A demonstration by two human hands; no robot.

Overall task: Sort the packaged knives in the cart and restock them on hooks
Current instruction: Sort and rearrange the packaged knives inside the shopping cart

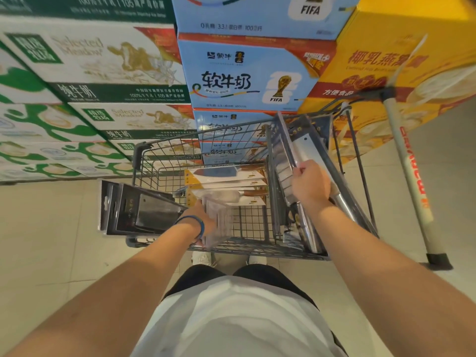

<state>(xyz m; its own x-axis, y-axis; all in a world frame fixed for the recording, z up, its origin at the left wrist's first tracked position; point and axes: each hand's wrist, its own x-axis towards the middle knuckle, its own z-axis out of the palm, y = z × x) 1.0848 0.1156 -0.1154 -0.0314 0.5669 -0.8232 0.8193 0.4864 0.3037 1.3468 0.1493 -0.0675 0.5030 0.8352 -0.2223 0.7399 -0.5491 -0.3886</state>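
We judge the sorting half done, with no hooks in view: our right hand [310,185] grips blue-grey packaged cleavers [304,148] upright at the right of the grey wire cart [138,157], yellow-carded packaged knives [224,176] lie in its middle, and whether our left hand [206,217] grips the black knife packs [139,212] at the left rim, we cannot tell.

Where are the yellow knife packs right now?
Head view, center: yellow knife packs lie flat in the cart, between the left hand and upright silver packs the right hand grips.

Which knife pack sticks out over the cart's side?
The black pack, hanging past the left rim; the yellow-card packs and silver packs sit inside the cart.
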